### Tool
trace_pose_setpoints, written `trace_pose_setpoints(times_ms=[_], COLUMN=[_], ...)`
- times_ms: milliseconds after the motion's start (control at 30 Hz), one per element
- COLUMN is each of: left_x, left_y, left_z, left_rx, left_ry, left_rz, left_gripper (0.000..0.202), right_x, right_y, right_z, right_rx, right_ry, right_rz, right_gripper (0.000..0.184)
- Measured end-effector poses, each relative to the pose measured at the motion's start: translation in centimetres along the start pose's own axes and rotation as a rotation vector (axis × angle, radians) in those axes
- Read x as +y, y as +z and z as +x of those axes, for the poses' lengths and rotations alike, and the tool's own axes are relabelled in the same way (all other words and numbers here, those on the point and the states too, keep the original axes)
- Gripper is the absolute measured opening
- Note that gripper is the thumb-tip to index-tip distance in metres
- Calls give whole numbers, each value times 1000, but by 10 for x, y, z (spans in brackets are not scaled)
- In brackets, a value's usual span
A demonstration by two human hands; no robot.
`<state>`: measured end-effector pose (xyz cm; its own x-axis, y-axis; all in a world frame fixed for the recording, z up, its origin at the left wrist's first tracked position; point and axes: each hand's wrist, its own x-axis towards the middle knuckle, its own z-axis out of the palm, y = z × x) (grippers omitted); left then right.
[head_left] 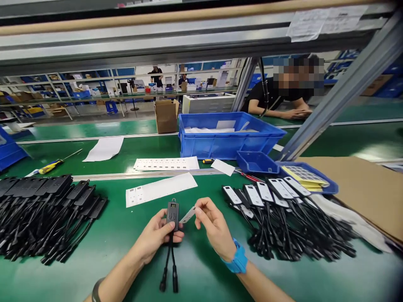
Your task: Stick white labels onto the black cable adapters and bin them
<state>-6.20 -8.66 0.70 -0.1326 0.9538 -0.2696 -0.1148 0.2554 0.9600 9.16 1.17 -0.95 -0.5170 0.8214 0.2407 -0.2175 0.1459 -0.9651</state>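
Note:
My left hand (155, 237) grips a small black controller (172, 213) with a tiny display; its two black cables (169, 268) hang down towards me. My right hand (214, 226) pinches a thin white label sticker (187, 215) beside the controller's right edge. A white label backing sheet (160, 188) lies just beyond my hands on the green table. To the left lies a pile of black controllers without labels (47, 214). To the right lies a pile of controllers with white labels (283, 214).
A large blue bin (229, 140) and a small blue tray (256, 161) stand behind. Another label sheet (166, 163), a yellow-handled screwdriver (52, 165), a cardboard box (166, 115) and brown cardboard (362, 188) lie around. A person (283, 98) leans on the far bench.

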Motion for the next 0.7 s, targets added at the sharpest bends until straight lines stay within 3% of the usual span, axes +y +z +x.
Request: trace_pose_setpoints(times_ms=[133,433,700], left_x=[2,-6,-3], left_y=[9,14,16], left_z=[-5,-7,-8], left_rx=[-134,-211,-236], left_ry=[-94,-139,-128], left_rz=[-286,-316,-297], left_gripper=[49,53,53], right_x=[-4,-3,-4], right_y=[-4,-1,-2], right_z=[1,-1,-2], right_rx=[-29,-62,-50], right_ry=[49,51,60], right_rz=[-25,-223,-194], right_gripper=[22,17,16])
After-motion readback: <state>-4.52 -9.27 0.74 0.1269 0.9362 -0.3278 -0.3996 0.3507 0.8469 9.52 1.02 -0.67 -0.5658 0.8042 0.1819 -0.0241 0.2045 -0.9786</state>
